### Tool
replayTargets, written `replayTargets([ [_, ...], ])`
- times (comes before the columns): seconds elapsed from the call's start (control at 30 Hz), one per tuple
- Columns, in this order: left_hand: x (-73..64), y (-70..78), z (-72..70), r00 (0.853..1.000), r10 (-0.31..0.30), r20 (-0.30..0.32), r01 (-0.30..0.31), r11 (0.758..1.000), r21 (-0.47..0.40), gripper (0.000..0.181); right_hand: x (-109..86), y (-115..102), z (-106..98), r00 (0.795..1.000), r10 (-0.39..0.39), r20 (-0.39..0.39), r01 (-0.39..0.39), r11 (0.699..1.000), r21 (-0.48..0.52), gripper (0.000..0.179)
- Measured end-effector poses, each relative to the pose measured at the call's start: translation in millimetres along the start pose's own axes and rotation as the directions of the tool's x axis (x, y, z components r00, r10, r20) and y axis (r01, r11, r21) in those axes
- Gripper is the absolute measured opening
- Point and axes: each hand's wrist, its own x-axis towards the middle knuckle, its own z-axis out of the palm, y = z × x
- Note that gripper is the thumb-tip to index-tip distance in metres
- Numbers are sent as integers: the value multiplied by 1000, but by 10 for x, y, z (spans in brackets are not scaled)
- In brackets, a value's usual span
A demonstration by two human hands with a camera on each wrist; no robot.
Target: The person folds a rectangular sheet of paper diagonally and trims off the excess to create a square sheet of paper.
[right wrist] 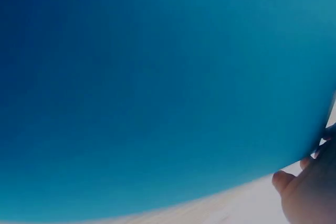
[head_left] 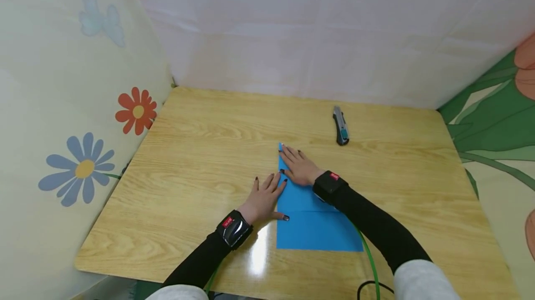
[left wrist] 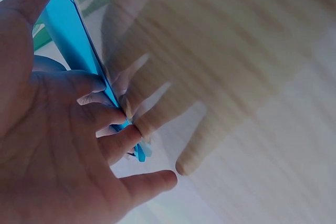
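Blue paper [head_left: 320,231] points to the far edge of the table [head_left: 200,137], right hand [head_left: 302,166] nearer its tip than left hand [head_left: 262,201]; straight fingers [left wrist: 152,186] grip nothing.

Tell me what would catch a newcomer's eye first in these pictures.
The vivid blue paper comes first, lying on the wooden table with the left hand at its left edge and the right hand on its upper part. Next is the box cutter beyond the paper, then the red flower on the left wall.
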Motion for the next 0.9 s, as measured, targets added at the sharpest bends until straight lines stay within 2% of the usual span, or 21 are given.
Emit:
replayTargets([
  [0.03, 3, -3, -3, 1000, 2, 0, -2, 1000, 1, 98, 11, 15, 16, 1000, -8, -7, 8, 1000, -2, 58],
  [0.07, 5, -4, -4, 1000, 5, -5, -5, 1000, 2, 98, 104, 141, 170, 998, -34, -44, 34, 999, -12, 60],
  [0.13, 8, -5, -13, 1000, 9, -10, -9, 1000, 3, 98, 143, 199, 224, 998, -37, -46, 36, 999, -3, 60],
  [0.27, 22, -10, -28, 1000, 13, -18, -12, 1000, 10, 98, 84, 164, 137, 998, -37, -58, 38, 999, 7, 60],
  [0.3, 26, -12, -32, 1000, 13, -17, -13, 1000, 10, 98, -8, 48, -20, 1000, -9, -21, 10, 1000, 27, 59],
  [0.33, 29, -14, -32, 1000, 14, -17, -14, 1000, 8, 98, -31, 18, -62, 1000, -4, -17, 5, 1000, 26, 58],
  [0.57, 24, -19, -36, 999, 22, -24, -22, 1000, 5, 98, -53, -23, -109, 1000, -3, -17, 3, 1000, 17, 57],
  [0.7, 14, -9, -39, 1000, 18, -17, -18, 1000, 13, 98, -54, -35, -168, 1000, 2, 24, -2, 1000, 11, 57],
  [0.9, -2, 5, -30, 1000, 2, -2, -2, 1000, 9, 97, 2, -67, -310, 984, 57, 171, -65, 997, 42, 59],
])
